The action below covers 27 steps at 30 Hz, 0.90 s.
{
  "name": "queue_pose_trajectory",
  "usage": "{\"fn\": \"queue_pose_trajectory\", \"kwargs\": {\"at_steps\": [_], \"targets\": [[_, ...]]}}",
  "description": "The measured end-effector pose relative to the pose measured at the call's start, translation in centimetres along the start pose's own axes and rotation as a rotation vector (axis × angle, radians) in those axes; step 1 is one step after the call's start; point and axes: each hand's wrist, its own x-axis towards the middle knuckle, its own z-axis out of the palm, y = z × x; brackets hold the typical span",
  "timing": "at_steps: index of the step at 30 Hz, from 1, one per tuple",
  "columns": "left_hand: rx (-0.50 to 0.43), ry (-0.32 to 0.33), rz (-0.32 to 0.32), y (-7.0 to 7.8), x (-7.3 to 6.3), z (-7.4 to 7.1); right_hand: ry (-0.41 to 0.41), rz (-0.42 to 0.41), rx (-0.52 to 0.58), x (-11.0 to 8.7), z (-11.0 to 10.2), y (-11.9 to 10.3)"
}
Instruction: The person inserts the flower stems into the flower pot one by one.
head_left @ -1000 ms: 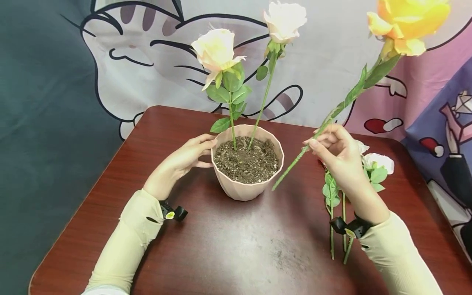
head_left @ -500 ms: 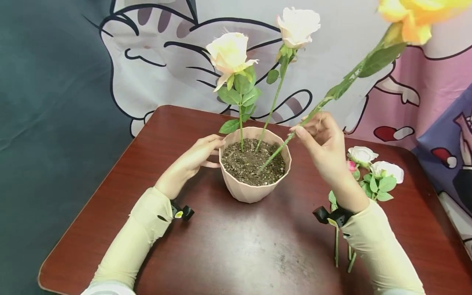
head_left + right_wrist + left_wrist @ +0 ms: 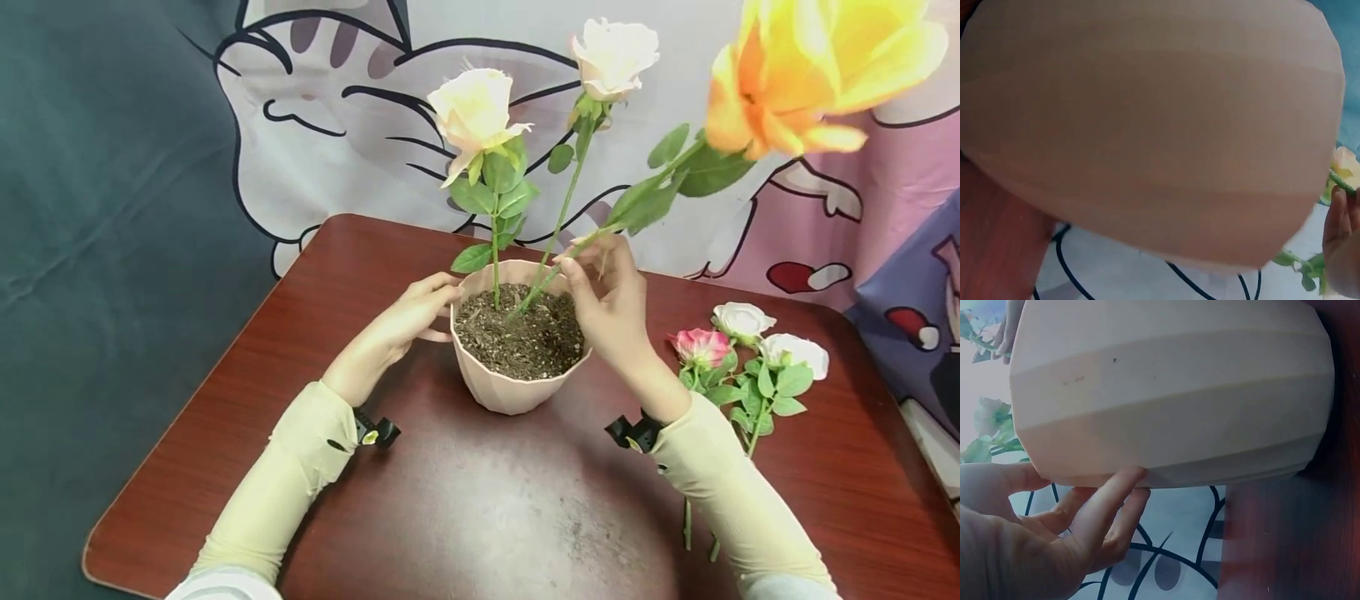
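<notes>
My right hand (image 3: 615, 296) pinches the green stem of an orange rose (image 3: 817, 79) between thumb and fingers. The stem slants down to the left, its lower end at the soil (image 3: 536, 346) in a pale pink flowerpot (image 3: 506, 392). My left hand (image 3: 401, 321) rests its fingers against the pot's left side; in the left wrist view the fingers (image 3: 1113, 503) lie along the faceted wall, thumb near the rim. A cream rose (image 3: 476, 112) and a whitish rose (image 3: 615, 58) stand upright in the soil. The pot fills most of the right wrist view.
On the right of the brown table (image 3: 480, 508) lie a pink rose (image 3: 701, 346) and two white roses (image 3: 742, 321), partly behind my right forearm. Dark specks lie on the tabletop near the front. A cat-printed curtain (image 3: 337, 167) hangs behind the table.
My right hand has carried the orange rose leftward, bringing its stem from beside the pot to the soil, closer to the other stems. The left hand keeps its place on the pot.
</notes>
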Motion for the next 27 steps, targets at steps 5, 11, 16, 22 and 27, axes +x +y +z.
{"fn": "queue_pose_trajectory", "kwargs": {"at_steps": [5, 11, 16, 22, 27], "targets": [[-0.012, -0.019, 0.022, -0.4, -0.1, -0.1, -0.078, -0.021, -0.070, -0.4, 0.8, 0.8], [-0.029, -0.038, 0.031, -0.5, -0.3, -0.4, -0.137, 0.017, -0.148, -0.4, 1.3, 1.5], [-0.044, -0.039, 0.034, -0.7, -0.2, -0.6, -0.134, -0.011, -0.209, -0.5, 1.4, 1.6], [-0.028, -0.036, 0.057, -0.9, -0.2, -0.4, -0.202, -0.074, -0.267, -0.3, 1.7, 1.6], [0.000, -0.034, 0.076, -0.9, -0.2, -0.3, -0.277, -0.158, -0.261, 0.0, 2.9, 1.6]]}}
